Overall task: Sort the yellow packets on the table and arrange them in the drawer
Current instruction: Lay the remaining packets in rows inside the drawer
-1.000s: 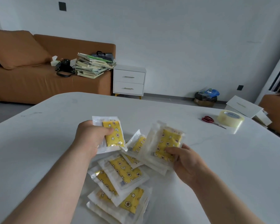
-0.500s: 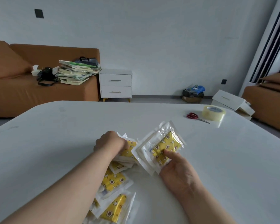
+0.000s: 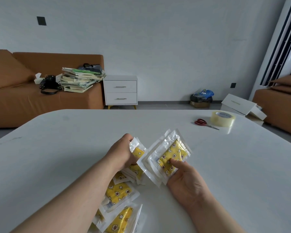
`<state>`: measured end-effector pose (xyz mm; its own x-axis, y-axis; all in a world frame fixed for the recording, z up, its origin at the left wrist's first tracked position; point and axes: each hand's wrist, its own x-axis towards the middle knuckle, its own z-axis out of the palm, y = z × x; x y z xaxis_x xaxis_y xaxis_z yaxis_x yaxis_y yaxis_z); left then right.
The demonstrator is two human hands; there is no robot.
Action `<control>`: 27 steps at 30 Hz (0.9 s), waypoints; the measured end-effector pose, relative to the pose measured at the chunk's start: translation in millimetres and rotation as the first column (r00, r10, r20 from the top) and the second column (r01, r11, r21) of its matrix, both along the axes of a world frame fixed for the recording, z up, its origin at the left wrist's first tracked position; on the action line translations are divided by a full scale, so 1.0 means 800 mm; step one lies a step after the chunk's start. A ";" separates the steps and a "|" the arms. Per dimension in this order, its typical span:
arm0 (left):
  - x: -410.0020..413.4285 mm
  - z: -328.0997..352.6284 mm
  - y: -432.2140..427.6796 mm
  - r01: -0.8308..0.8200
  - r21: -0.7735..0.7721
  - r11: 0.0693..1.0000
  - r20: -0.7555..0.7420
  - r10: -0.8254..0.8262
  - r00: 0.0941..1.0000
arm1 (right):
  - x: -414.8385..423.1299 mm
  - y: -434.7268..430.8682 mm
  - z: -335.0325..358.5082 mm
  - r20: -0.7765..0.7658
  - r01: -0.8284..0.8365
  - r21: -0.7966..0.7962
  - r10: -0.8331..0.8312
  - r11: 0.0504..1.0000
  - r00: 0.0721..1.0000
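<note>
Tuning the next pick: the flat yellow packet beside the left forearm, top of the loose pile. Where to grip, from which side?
Pinch the flat packet by its clear sealed border on the right edge, coming in from the table on its right. It lies flat on other packets, so that thin rim likely lifts easiest; the left forearm covers its left side.

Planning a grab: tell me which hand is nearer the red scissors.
Right. The right hand is this side of the scissors, slightly left; the left hand is farther left.
</note>
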<state>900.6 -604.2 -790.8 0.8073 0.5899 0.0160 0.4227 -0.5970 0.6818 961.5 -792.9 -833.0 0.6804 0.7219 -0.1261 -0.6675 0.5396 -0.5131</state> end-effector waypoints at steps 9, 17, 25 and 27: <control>-0.036 0.014 0.017 -0.014 -0.599 0.801 0.287 0.230 0.930 | -0.007 -0.003 0.010 0.016 0.016 -0.045 -0.015 0.999 1.000; -0.129 0.076 -0.023 0.179 -0.853 0.490 0.368 0.322 0.872 | -0.044 -0.060 0.052 0.036 -0.018 -0.177 0.025 0.984 0.999; -0.262 0.115 -0.127 0.141 -0.877 0.460 0.382 0.488 0.784 | -0.137 -0.162 0.128 0.136 -0.025 -0.291 0.067 0.956 0.988; -0.291 0.108 -0.153 0.121 -0.907 0.404 0.337 0.520 0.785 | -0.154 -0.185 0.133 0.127 -0.008 -0.387 0.062 0.922 0.990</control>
